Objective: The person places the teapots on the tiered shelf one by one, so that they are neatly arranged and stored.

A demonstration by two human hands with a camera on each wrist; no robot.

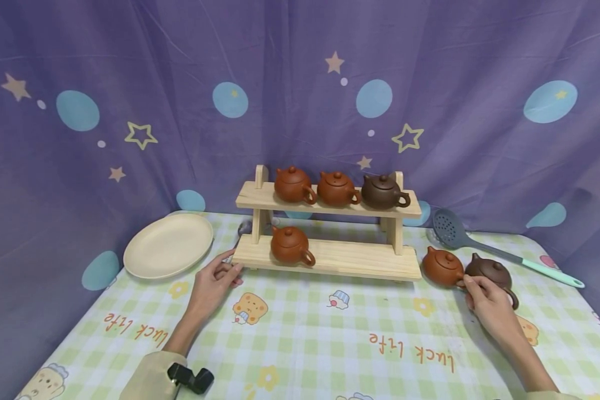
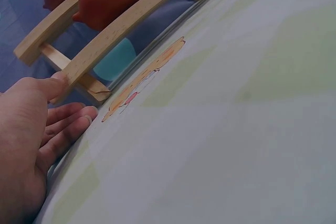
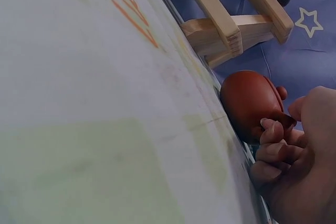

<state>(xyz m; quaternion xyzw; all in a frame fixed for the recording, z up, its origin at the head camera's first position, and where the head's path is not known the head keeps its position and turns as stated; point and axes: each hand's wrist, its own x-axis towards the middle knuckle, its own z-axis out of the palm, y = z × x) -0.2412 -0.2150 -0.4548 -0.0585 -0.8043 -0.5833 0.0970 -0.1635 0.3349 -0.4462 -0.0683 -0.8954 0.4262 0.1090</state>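
A reddish-brown clay teapot (image 1: 443, 269) stands on the cloth right of a two-tier wooden display stand (image 1: 357, 258). My right hand (image 1: 495, 311) pinches its handle, fingers curled in the right wrist view. Just behind that hand sits a dark brown teapot (image 1: 486, 269), partly hidden. My left hand (image 1: 212, 290) holds the left end of the stand's lower board, its thumb on the board and its other fingers lower down. On that board rests one reddish teapot (image 1: 289, 245). The upper board carries two reddish teapots (image 1: 292, 186) (image 1: 336, 190) and a dark one (image 1: 381, 192).
A cream plate (image 1: 167, 246) lies at the left. Behind the right-hand teapots is a slotted skimmer (image 1: 450, 229) with a mint handle. A dark utensil head (image 1: 245, 226) shows behind the stand's left end. A purple curtain (image 1: 300, 83) hangs behind the checked tablecloth (image 1: 310, 333).
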